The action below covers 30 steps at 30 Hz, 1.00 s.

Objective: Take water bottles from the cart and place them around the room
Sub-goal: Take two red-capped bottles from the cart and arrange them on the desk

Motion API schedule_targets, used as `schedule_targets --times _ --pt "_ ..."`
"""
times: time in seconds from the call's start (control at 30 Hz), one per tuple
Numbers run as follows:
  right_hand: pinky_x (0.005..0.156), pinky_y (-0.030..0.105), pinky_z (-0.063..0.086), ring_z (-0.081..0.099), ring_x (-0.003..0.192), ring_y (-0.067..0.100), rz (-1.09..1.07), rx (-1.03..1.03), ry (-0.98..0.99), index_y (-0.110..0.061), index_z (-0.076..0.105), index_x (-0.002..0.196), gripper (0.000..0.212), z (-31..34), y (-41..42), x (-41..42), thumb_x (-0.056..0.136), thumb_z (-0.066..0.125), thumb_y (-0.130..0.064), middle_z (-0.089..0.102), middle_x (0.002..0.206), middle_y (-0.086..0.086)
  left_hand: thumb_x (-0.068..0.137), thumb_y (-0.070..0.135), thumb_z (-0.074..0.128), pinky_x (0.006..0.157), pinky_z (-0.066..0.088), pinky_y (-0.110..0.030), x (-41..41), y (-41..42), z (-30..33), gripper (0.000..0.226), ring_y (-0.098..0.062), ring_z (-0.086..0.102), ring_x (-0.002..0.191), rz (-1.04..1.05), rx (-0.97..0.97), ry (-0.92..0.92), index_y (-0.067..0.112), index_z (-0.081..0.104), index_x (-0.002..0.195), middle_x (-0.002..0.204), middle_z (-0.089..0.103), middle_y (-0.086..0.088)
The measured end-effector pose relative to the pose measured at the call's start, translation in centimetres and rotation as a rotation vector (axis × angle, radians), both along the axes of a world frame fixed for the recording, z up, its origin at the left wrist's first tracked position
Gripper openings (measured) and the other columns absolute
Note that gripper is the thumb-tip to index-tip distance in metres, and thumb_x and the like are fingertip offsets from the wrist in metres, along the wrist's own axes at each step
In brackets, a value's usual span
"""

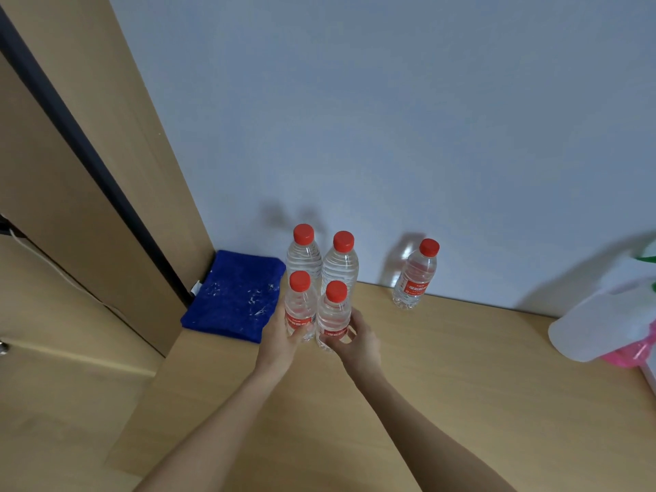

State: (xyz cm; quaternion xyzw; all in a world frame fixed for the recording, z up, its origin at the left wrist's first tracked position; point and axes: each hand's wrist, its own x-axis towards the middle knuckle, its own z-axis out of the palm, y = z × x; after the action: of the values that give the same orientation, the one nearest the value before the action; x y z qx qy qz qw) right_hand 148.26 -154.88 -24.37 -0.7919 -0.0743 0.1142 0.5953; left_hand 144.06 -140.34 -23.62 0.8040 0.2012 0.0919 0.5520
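Observation:
Several clear water bottles with red caps and red labels stand on a light wooden desk (461, 385) against a white wall. My left hand (280, 332) grips the front-left bottle (300, 303) around its label. My right hand (358, 340) grips the front-right bottle (333, 314) the same way. Right behind them stand two more bottles, a back-left bottle (303, 252) and a back-right bottle (340, 261), close together. A fifth bottle (415, 275) stands alone further right near the wall. No cart is in view.
A folded blue towel (234, 296) lies at the desk's left end beside a wooden cabinet panel (106, 172). At the right edge sit a white plastic container (603, 324) and something pink (628, 355). Bare desk surface stretches in front of me.

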Motion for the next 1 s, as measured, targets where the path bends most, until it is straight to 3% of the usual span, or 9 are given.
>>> schedule_targets --times 0.17,0.27,0.33,0.43,0.5,0.6,0.87,1.0 --pt "0.094 0.016 0.036 0.049 0.117 0.002 0.116 -0.079 -0.008 -0.028 0.045 0.131 0.073 -0.6 -1.4 0.3 0.068 0.082 -0.021 0.055 0.125 -0.020 0.073 0.029 0.078 0.096 0.037 -0.016 -1.1 -0.6 -0.1 0.082 0.010 0.044 0.118 -0.072 -0.017 -0.012 0.032 0.030 0.140 0.131 0.046 0.028" --pt "0.101 0.023 0.035 0.044 0.124 0.009 0.085 -0.163 0.003 -0.020 0.039 0.139 0.082 -0.9 -3.9 1.4 0.069 0.082 -0.018 0.046 0.134 -0.013 0.072 0.028 0.079 0.099 0.037 -0.023 -2.9 -1.8 -2.8 0.080 -0.007 0.047 0.124 0.050 -0.080 0.093 0.018 0.034 0.137 0.137 0.048 0.004" --pt "0.102 0.025 0.035 0.045 0.126 0.014 0.027 -0.193 0.014 -0.017 0.040 0.138 0.080 -0.8 -5.8 2.4 0.070 0.081 -0.015 0.048 0.137 -0.005 0.075 0.021 0.077 0.092 0.041 -0.024 -4.2 -3.4 -3.8 0.063 -0.019 0.054 0.115 0.169 -0.113 0.171 0.005 0.042 0.126 0.126 0.054 -0.010" --pt "0.103 0.026 0.035 0.046 0.128 0.019 -0.074 -0.185 0.024 -0.013 0.041 0.137 0.076 -0.4 -8.4 4.0 0.071 0.080 -0.012 0.050 0.137 0.003 0.079 0.012 0.073 0.084 0.046 -0.022 -5.5 -6.6 -3.8 0.040 -0.020 0.060 0.100 0.173 -0.159 0.127 0.009 0.048 0.109 0.110 0.059 -0.011" --pt "0.103 0.025 0.033 0.045 0.129 0.020 -0.120 -0.167 0.028 -0.012 0.041 0.137 0.075 0.0 -9.8 4.9 0.073 0.079 -0.011 0.049 0.138 0.005 0.081 0.009 0.071 0.086 0.049 -0.022 -5.2 -8.5 -3.5 0.034 -0.016 0.061 0.098 0.104 -0.183 0.094 0.014 0.048 0.105 0.105 0.059 -0.008" --pt "0.104 0.025 0.032 0.043 0.130 0.020 -0.171 -0.150 0.030 -0.010 0.039 0.138 0.074 0.6 -11.5 6.0 0.074 0.078 -0.011 0.048 0.138 0.006 0.082 0.009 0.069 0.096 0.048 -0.028 -3.1 -10.8 -3.0 0.033 -0.013 0.060 0.101 0.007 -0.199 0.053 0.016 0.048 0.107 0.105 0.058 -0.002" --pt "0.103 0.021 0.031 0.042 0.131 0.016 -0.229 -0.088 0.046 -0.010 0.037 0.139 0.075 0.7 -13.3 8.8 0.075 0.077 -0.013 0.046 0.141 0.004 0.086 0.009 0.064 0.094 0.044 -0.023 5.3 -13.9 -0.6 0.037 -0.017 0.057 0.107 -0.068 -0.153 -0.029 0.006 0.047 0.119 0.114 0.055 -0.003" --pt "0.103 0.020 0.030 0.042 0.131 0.015 -0.193 -0.083 0.037 -0.011 0.037 0.139 0.074 0.8 -13.0 10.4 0.076 0.076 -0.015 0.045 0.141 0.002 0.087 0.009 0.064 0.098 0.044 -0.028 8.5 -13.9 -0.5 0.039 -0.020 0.056 0.113 -0.059 -0.118 -0.054 0.006 0.047 0.122 0.117 0.054 -0.002"
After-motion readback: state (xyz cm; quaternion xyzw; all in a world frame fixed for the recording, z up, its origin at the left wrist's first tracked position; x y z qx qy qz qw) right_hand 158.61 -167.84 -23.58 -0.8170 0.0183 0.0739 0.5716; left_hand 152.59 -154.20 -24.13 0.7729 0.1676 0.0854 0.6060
